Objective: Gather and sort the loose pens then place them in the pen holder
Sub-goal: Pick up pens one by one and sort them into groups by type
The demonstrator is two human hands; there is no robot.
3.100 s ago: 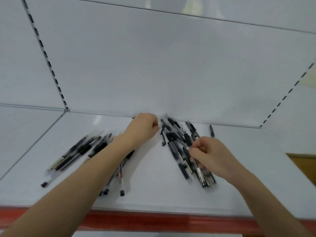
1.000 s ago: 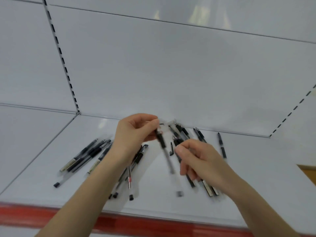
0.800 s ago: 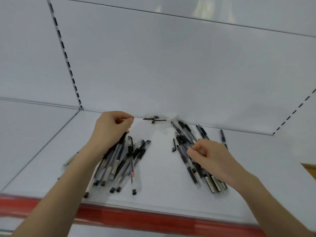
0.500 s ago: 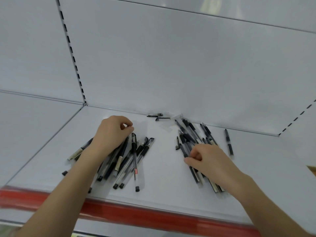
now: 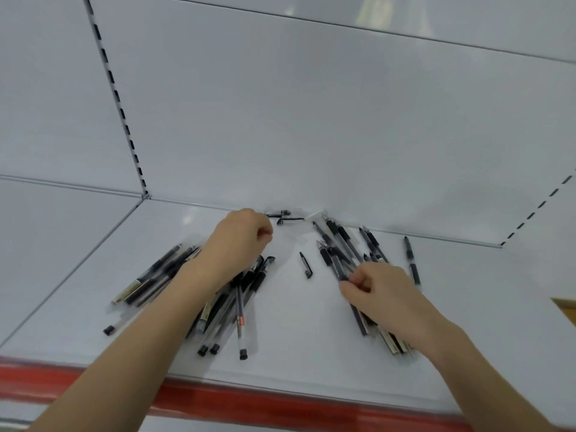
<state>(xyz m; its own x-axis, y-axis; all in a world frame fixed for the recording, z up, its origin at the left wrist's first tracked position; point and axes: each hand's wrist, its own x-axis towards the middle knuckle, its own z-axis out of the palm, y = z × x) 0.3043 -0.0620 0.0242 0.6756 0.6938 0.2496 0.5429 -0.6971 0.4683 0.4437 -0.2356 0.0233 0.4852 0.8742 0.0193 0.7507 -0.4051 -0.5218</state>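
Note:
Two heaps of black-and-clear pens lie on a white shelf [image 5: 296,344]. The left pen pile [image 5: 238,310] fans out under my left forearm. My left hand [image 5: 240,241] hovers above its far end with the fingers curled in and nothing visible in them, close to two small black caps [image 5: 285,216] by the back wall. My right hand [image 5: 383,294] rests on the right pen pile [image 5: 341,244] and pinches one pen [image 5: 338,269] between thumb and fingers. A loose cap [image 5: 306,265] lies between the piles. No pen holder is in view.
A single pen [image 5: 412,260] lies to the right of the right pile. The shelf has a red front edge [image 5: 249,400], a white back panel and a slotted upright [image 5: 115,95] at the back left. Something brown [image 5: 565,307] shows at the far right.
My left hand has left the left pile and moved back and to the right, toward the two caps. My right hand stays on the right pile, now pinching one pen.

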